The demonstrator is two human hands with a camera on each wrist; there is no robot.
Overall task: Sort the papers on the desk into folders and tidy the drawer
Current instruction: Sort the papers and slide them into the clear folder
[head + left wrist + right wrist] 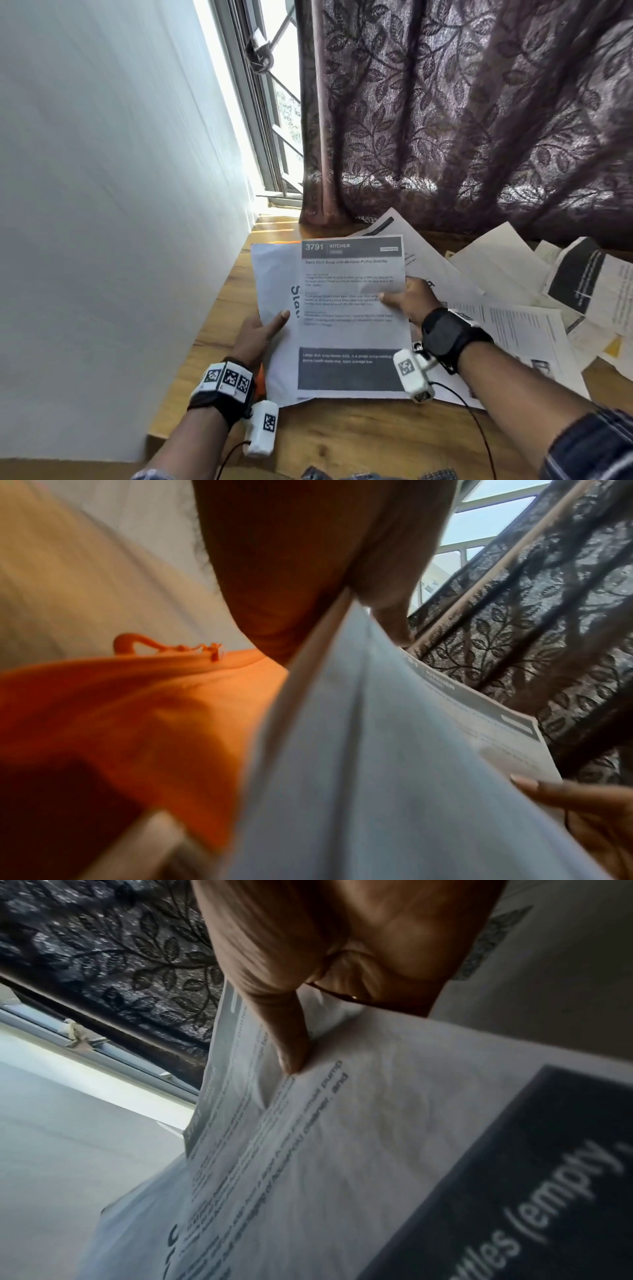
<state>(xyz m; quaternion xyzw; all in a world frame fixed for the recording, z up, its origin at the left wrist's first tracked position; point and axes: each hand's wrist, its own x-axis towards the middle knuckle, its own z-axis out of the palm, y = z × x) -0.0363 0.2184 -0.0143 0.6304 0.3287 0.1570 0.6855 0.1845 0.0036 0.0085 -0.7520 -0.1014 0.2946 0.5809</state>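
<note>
A printed sheet headed "3791 KITCHEN" [349,308] lies on top of a plain white sheet [274,274] with large sideways letters. My right hand [409,301] pinches the printed sheet's right edge, thumb on top [291,1053]. My left hand [260,334] grips the white sheet's left edge, thumb on its face. Beneath these papers an orange folder [120,723] shows in the left wrist view, with only a sliver [261,377] visible near my left wrist in the head view. Both sheets are held just above the wooden desk [342,438].
Several loose printed papers [513,281] are scattered over the desk's right side. A dark leaf-patterned curtain [462,113] hangs behind the desk. A white wall [102,205] borders the desk on the left, beside a barred window [274,102].
</note>
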